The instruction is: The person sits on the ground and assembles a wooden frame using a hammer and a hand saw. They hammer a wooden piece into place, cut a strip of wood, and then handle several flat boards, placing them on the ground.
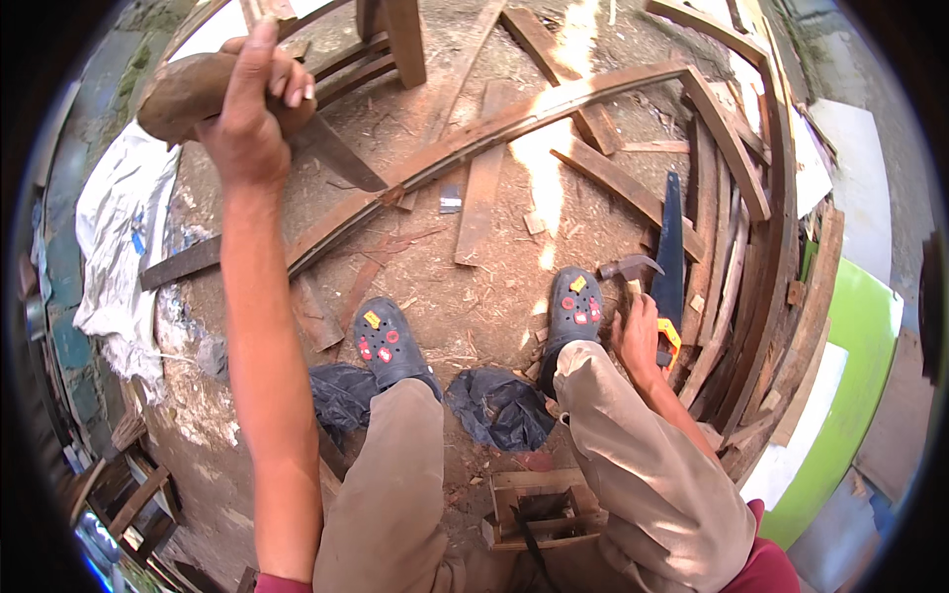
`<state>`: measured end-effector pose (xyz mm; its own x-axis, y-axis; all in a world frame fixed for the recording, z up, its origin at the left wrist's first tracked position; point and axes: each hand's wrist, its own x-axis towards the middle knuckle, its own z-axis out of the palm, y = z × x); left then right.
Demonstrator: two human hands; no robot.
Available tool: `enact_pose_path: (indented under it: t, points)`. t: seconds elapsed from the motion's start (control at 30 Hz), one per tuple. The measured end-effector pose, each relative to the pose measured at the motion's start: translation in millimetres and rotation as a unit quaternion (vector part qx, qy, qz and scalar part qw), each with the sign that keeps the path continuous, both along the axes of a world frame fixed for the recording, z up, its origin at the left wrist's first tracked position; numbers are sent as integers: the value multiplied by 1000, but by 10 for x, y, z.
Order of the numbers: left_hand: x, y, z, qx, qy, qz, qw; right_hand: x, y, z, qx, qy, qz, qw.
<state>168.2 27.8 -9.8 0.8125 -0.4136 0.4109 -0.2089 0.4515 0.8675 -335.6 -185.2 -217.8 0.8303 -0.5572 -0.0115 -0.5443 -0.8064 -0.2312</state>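
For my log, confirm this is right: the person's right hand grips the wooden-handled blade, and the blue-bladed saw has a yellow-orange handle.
Not right: in the head view, the left hand grips the wooden-handled blade. The blue-bladed saw does have a yellow-orange handle.

A crumpled white cloth drapes along the left side. On the earthen floor, strewn with wood shavings, lie two pieces of dark plastic: one crumpled near the middle, another to its left. A small wooden frame sits at the near middle. On the right, a bright green panel lies nearer than a pale sheet. A small shiny packet lies farther off, left of centre.
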Motion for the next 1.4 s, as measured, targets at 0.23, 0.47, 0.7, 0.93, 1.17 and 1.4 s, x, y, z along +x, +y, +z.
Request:
enact_pose_path:
  t: [0.23,0.47,0.7,0.93,1.17,1.4]
  points:
    - [-47,48,69,37,-31,30,998,-21,-352,-128,40,157,-65,985]
    - [-257,92,123,63,13,7,998,382,-465,188,388,79,-287,872]
    - [-493,-423,178,171,-58,44,983,1599,-137,2470,632,-155,-222,726]
    - [-349,-456,41,154,-68,64,984,2245,619,4061,474,-106,-1,874]
    - [-363,-498,-29,128,-69,24,989,2963,846,4215,179,-209,222,935]
    - [-202,-243,-52,112,-15,2,994,3285,845,4208,27,-190,325,926]
